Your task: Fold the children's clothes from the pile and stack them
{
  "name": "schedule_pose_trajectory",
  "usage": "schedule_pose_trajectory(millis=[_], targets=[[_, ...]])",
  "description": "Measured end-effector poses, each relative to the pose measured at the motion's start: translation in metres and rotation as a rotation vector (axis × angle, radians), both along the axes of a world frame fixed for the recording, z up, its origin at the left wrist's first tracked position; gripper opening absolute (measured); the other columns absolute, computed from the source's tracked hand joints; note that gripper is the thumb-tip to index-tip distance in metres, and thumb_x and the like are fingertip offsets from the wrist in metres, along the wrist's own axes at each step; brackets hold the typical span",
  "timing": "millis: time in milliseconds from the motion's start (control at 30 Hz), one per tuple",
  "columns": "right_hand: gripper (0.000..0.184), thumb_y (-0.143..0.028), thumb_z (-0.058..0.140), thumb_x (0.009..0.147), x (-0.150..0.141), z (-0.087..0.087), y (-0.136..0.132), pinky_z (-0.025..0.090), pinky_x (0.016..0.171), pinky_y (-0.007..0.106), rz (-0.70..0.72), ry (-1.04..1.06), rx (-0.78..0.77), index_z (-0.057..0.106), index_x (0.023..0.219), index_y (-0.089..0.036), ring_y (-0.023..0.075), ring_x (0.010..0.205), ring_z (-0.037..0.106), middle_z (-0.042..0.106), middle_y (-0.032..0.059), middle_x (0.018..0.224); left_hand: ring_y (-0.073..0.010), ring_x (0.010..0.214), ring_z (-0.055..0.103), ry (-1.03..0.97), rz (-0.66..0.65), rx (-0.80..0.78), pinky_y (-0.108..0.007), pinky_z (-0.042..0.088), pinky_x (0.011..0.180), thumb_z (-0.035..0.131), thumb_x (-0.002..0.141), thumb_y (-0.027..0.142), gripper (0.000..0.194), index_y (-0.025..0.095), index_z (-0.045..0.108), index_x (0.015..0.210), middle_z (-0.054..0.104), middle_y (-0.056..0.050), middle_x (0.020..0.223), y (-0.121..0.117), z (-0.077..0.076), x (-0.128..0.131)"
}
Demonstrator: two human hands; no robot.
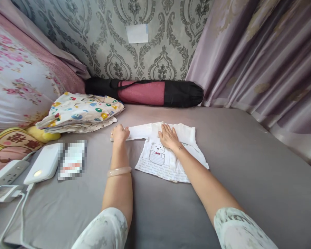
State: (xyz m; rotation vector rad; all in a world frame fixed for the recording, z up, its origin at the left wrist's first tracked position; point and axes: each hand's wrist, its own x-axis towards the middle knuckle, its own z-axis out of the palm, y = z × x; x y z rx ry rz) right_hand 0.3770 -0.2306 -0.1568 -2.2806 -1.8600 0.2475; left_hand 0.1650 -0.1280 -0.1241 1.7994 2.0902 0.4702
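Sheet (251, 155) grey, wall (98, 45) patterned; wh. shirt (171, 160) under flat-spread R hand (169, 136); L hand (120, 133) curled, prob. pinching sleeve (138, 132).

No wording can be read for certain. Tiny printed lines noted along lower shirt (168, 159); brown characters on cushion (15, 147), surface's (248, 166) left edge.

Long bag (145, 93) below patterned wallpaper (160, 58); purple curtain (251, 55) right; white power strip (8, 173) left.
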Motion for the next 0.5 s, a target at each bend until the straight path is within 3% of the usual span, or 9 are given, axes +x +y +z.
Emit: schedule_pose_trajectory(millis=[167, 333, 433, 500], targets=[[0.061, -0.038, 0.018, 0.100, 0.003, 0.003, 0.002, 0.006, 0.118, 0.045, -0.002, -0.009, -0.032, 0.024, 0.152, -0.008, 0.0223, 0.147, 0.013, 0.019, 0.0105, 0.160, -0.0378, 0.126, 0.048, -0.036, 0.127, -0.028, -0.050, 0.041, 0.098, 0.052, 0.084, 0.031, 0.038, 0.015, 0.059, 0.118, 0.055, -0.023, 0.131, 0.000, 0.003, -0.011], [0.055, -0.032, 0.027, 0.098, -0.001, 0.015, 0.013, 0.008, 0.117, 0.050, -0.001, -0.066, -0.035, 0.038, 0.144, -0.005, 0.0268, 0.146, 0.018, 0.025, 0.0172, 0.157, -0.0387, 0.128, 0.045, -0.075, 0.232, -0.039, -0.048, 0.043, 0.097, 0.054, 0.083, 0.029, 0.035, 0.013, 0.059, 0.114, 0.050, -0.025, 0.133, 0.003, 0.001, -0.023], [0.054, -0.027, 0.026, 0.098, -0.013, 0.017, 0.023, 0.003, 0.118, 0.045, 0.087, -0.106, 0.064, 0.038, 0.145, -0.004, 0.0247, 0.147, 0.014, 0.024, 0.0157, 0.158, -0.0390, 0.124, 0.050, -0.099, 0.238, -0.064, -0.045, 0.046, 0.092, 0.058, 0.081, 0.027, 0.035, 0.010, 0.059, 0.111, 0.053, -0.027, 0.130, 0.006, -0.001, -0.030], [0.056, -0.030, 0.023, 0.099, -0.022, 0.013, 0.028, 0.005, 0.118, 0.041, 0.128, -0.069, 0.051, 0.032, 0.148, -0.005, 0.0231, 0.147, 0.015, 0.024, 0.0133, 0.158, -0.0380, 0.117, 0.055, -0.111, 0.229, -0.089, -0.044, 0.048, 0.089, 0.061, 0.080, 0.029, 0.033, 0.011, 0.061, 0.107, 0.058, -0.026, 0.123, 0.009, -0.002, -0.034]])
